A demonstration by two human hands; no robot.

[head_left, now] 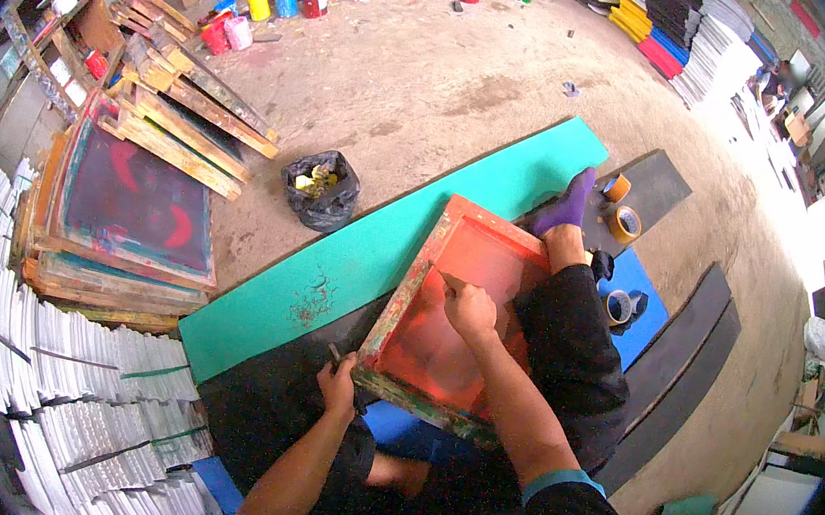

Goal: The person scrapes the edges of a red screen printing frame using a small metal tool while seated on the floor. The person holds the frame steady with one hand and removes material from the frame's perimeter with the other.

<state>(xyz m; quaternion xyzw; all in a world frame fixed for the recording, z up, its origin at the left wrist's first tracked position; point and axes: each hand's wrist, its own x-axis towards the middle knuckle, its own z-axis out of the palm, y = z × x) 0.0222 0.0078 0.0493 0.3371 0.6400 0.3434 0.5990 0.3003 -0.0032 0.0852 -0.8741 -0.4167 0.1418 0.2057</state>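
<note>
A screen-printing frame (pixel 406 302) with a paint-stained wooden border and red-orange mesh (pixel 448 347) lies tilted across my legs. My right hand (pixel 470 309) is over it, index finger extended to the inner edge of the left border, the other fingers curled; whatever they may hold is hidden. Beside the frame's near left corner, my left hand (pixel 337 386) is closed around a small dark, thin object (pixel 334 353), only its end showing. My foot in a purple sock (pixel 572 202) rests beyond the frame's right side.
Beneath lies a long green foam sheet (pixel 264 327). Tape rolls (pixel 626 223) sit right of my leg. A black bag of scraps (pixel 320 193) stands beyond the sheet. Stacked frames (pixel 137 198) and bundled white sheets (pixel 59 371) line the left; paint cans (pixel 285 3) stand farther back.
</note>
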